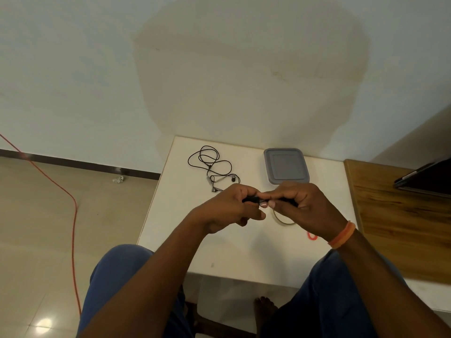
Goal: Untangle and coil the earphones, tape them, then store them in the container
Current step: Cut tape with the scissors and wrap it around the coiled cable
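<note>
a small dark bundle of earphone cord (252, 199) is held above the white table (175, 215), between the two hands, mostly hidden by fingers; whether it is fully coiled cannot be told. left hand (234, 206) has fingers curled round the bundle's left end. right hand (301, 203) has fingers curled round its right end, thumb tip pressed at the middle beside the left thumb. the hands meet at the bundle, both closed on it.

a second set of black earphones (212, 164) lies loose and tangled on the table, beyond the left hand, earbuds toward the near side. the grey container (286, 165), lid on, sits to the right of that tangle, just beyond the right hand. a ring of tape (280, 219) lies on the table under the right hand, partly hidden. a small red loop (312, 236) lies near the right wrist, which wears an orange band (341, 235).

right of the table: a wooden surface (395, 215) with a dark flat device (427, 179). on the floor at left: an orange cable (73, 215).
</note>
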A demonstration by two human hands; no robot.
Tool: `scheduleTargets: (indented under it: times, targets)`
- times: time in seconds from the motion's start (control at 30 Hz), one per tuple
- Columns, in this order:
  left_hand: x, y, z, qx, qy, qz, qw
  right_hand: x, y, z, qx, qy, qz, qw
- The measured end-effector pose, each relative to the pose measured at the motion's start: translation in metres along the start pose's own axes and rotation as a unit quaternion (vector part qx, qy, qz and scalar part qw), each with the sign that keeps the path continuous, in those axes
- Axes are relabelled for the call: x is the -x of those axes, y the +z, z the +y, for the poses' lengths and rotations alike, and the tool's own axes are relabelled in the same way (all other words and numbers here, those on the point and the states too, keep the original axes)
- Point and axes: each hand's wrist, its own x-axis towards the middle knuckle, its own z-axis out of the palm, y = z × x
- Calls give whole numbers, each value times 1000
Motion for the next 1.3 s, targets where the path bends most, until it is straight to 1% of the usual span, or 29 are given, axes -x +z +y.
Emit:
scheduleTargets:
  times: [0.07, 0.13, 0.23, 0.37, 0.53, 0.63, 0.83, 1.0, 1.13, 1.3]
  targets:
    - [-1, -4, 0, 36, -24, -18, 999, 0, 0, 0, 3, -14, -16, 1000]
    - [-1, -8, 0, 49, -43, -38, 997, 0, 1, 0, 22, -39, -24, 999]
    - [-1, -10, -1, 64, -64, -60, 994, 0, 3, 0, 58, -78, -12, 995]
    - [-3, -12, -3, 94, -70, -90, 989, -3, 10, 2, 123, -126, 17, 984]
    - [-1, -18, -3, 99, -81, -111, 986, -4, 12, 0, 118, -151, 7, 982]
    - [1, -18, -1, 91, -71, -123, 986, -4, 10, 0, 104, -149, 1, 983]
    - [3, -17, 3, 20, -35, -84, 996, -5, 15, 3, 120, -149, 48, 980]
    - [5, -17, 6, -57, 12, -70, 996, -7, 18, 6, 112, -145, 79, 980]
    - [4, -14, 6, -63, 43, -28, 997, -7, 18, 5, 68, -114, 117, 984]
    - [2, -10, 3, -94, 67, 0, 993, -8, 20, 7, 41, -72, 128, 988]
